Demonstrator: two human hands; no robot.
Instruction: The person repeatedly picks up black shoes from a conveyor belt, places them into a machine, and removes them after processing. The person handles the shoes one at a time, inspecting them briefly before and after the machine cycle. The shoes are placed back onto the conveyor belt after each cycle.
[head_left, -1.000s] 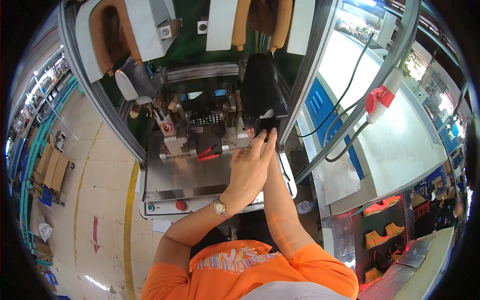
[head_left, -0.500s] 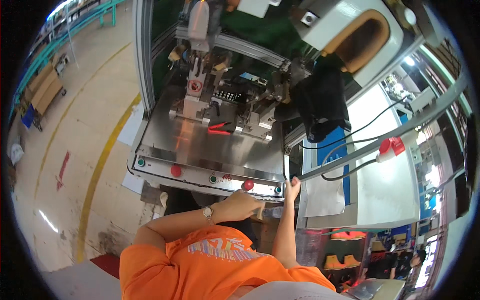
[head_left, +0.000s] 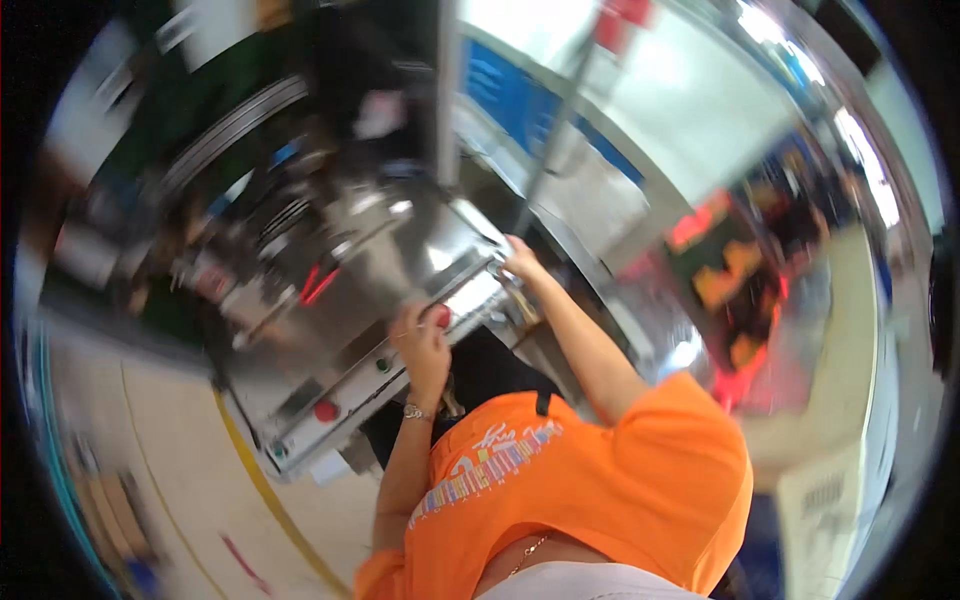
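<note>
The picture is smeared by motion. My left hand, with a watch on its wrist, lies at the machine's front panel, fingers stretched out beside a red push button. I see nothing held in it. My right hand is at the panel's right end, by the corner of the metal worktop; its fingers are too blurred to read. Farther back on the worktop is a red, forked piece in front of the blurred metal fixture.
A second red button and a green button sit along the panel. Right of the machine, a grey pole slants past a white table. Orange-yellow shoes show on a rack at right. A yellow line marks the floor at left.
The view has swung to the right, so the machine appears tilted and farther left. My left hand has come up from below the panel onto it. My right hand stays near the panel's right end.
</note>
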